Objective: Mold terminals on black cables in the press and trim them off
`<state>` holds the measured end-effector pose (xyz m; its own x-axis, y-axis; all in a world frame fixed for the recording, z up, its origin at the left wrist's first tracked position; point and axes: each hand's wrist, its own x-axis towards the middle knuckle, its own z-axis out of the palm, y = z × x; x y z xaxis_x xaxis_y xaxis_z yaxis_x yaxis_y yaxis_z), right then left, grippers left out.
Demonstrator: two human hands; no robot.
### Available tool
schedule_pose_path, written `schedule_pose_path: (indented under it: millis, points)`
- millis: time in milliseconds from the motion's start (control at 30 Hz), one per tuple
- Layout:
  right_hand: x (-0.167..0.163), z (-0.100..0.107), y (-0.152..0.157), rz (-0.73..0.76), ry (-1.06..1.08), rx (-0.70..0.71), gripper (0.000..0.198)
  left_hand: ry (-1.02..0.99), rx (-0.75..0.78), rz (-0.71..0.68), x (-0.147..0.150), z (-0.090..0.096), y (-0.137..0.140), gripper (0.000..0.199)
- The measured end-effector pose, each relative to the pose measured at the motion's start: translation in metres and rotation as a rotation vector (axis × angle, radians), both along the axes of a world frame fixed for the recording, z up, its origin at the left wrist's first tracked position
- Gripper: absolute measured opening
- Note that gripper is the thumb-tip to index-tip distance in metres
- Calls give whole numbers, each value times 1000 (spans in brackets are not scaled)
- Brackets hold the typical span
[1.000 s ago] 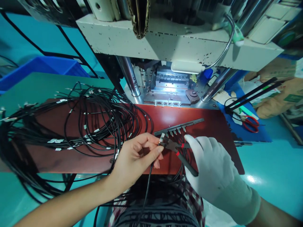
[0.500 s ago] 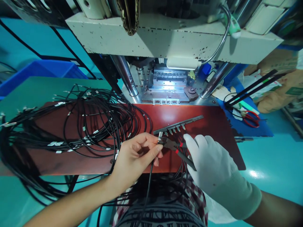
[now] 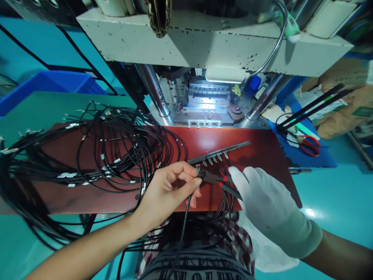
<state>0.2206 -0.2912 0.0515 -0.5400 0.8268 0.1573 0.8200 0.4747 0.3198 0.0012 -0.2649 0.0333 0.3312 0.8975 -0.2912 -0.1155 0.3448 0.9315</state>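
Note:
My bare left hand [image 3: 169,192] pinches the end of a black cable [image 3: 183,229] that hangs down towards my lap. My right hand [image 3: 264,202], in a white glove, grips black pliers with red marks [image 3: 217,179]. The plier jaws meet the metal terminal at the cable's tip, right at my left fingertips. Just behind them lies a dark metal strip [image 3: 218,152] with several small terminals set along it, on a red-brown board [image 3: 204,146].
A large tangle of black cables with metal ends [image 3: 96,155] covers the board's left half. Behind stands a press machine [image 3: 210,46] with a lit die [image 3: 208,95]. Red-handled scissors [image 3: 309,146] lie at right; a blue bin [image 3: 49,83] sits far left.
The plier handles have come closer together in my right hand. Both hands stay at the cable tip, shifted only slightly.

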Motion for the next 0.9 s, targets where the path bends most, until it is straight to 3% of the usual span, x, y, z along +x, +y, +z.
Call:
schedule_pose_path:
  millis: [133,300,467,700,900]
  points:
    - [6,0,1,24,38,-58,40,-74,-41,-124,-4,-1,6,26]
    - [6,2,0,-19,105,-193,48,-78,-69,-141,-6,-3,12,28]
    - [5,3,-4,-43,71,-212,50,-34,-92,-152,-4,-3,16,34]
    - [8,8,1,12,-73,-114,30,-58,-232,-179,0,-10,17,39]
    - [17,0,6,67,-84,7,32,-142,-426,-151,4,-19,19,36]
